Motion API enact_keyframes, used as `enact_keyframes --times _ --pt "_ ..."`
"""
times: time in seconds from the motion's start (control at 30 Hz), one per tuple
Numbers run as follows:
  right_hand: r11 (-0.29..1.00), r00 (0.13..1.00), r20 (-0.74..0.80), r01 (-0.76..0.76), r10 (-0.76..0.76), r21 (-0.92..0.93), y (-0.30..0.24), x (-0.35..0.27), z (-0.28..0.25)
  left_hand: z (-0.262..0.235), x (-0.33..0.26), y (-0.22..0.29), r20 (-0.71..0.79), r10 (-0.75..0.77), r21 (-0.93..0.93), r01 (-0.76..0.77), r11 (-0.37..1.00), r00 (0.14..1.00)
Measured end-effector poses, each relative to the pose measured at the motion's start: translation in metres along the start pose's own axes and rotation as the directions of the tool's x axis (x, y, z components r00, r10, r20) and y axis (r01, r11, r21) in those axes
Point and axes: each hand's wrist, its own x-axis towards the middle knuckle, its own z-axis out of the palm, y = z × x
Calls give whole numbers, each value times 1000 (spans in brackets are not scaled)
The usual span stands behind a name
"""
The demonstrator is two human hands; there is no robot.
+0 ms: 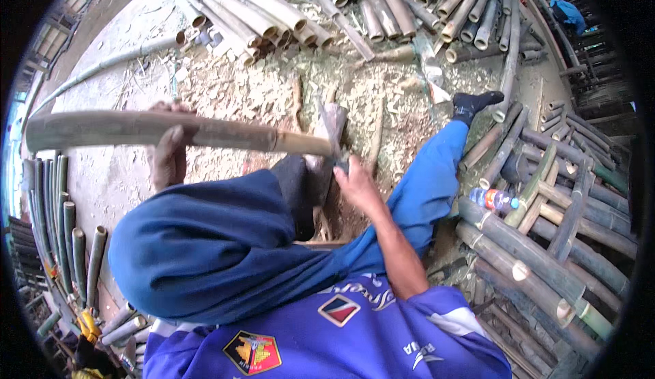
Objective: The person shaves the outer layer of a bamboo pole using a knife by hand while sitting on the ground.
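My left hand grips a thick bamboo pole, with its thumb on the near side and fingers showing over the far side. The pole lies crosswise above my bent left knee. Its right part is pale and thinner, as if shaved. At that end my right hand is closed on the dark handle of a knife. The long, slim blade points away from me and crosses the pole's tip; whether it touches is hard to tell. Behind the tip stands a wooden block, partly hidden.
Pale wood chips cover the ground ahead. Cut bamboo poles are piled at the far side, with more poles stacked at right beside a plastic bottle. Upright bamboo lengths stand at left. My right leg stretches forward.
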Motion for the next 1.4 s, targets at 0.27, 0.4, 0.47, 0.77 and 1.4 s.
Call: enact_keyframes --times 0.27,0.4,0.47,0.77,1.4 --pt "26 902 420 -419 -98 907 -49 -32 -64 1 2 -96 -580 -160 -70 147 987 799" --pt "85 934 351 -345 -70 935 -40 -46 -87 -12 52 -57 -626 79 106 -16 994 776" --pt "92 941 328 -320 -80 943 -38 -50 -84 -15 70 0 -541 304 322 -141 936 784" --pt "225 945 304 -324 119 919 -17 -64 -57 -37 89 63 -229 103 485 21 874 968" --pt "997 995 -83 59 -63 -46 -27 -4 -28 -33 44 -109 -715 -166 -217 10 976 679"
